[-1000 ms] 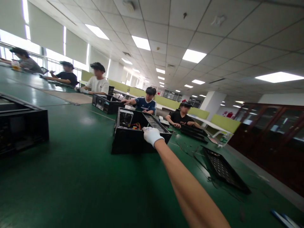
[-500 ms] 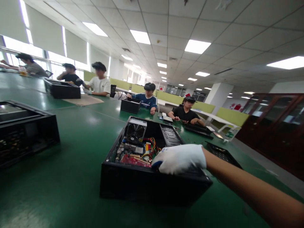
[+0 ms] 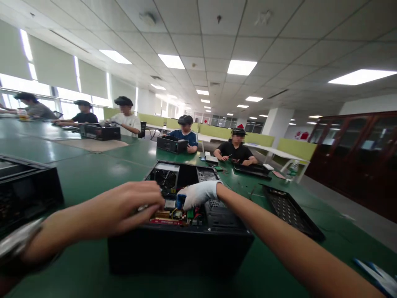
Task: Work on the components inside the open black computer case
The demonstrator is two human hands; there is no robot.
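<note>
An open black computer case (image 3: 180,248) stands on the green table (image 3: 93,169) right in front of me. Inside it I see a fan (image 3: 165,179), coloured wires and a circuit board (image 3: 173,215). My bare left hand (image 3: 124,209), with a watch (image 3: 18,244) on the wrist, hovers over the case's left side with its fingers curled together; what they hold is hidden. My right hand (image 3: 200,193), in a white glove, reaches into the middle of the case and pinches a small blue thing (image 3: 180,201) above the board.
Another black case (image 3: 27,190) sits at the left. A perforated black panel (image 3: 288,211) lies to the right of my case, and a blue-and-white item (image 3: 375,275) at the bottom right. Several people work on cases along the table's far side.
My left hand has come into view over the case. My right hand moved from the case's near rim into its inside. The case now sits closer and squarer to me.
</note>
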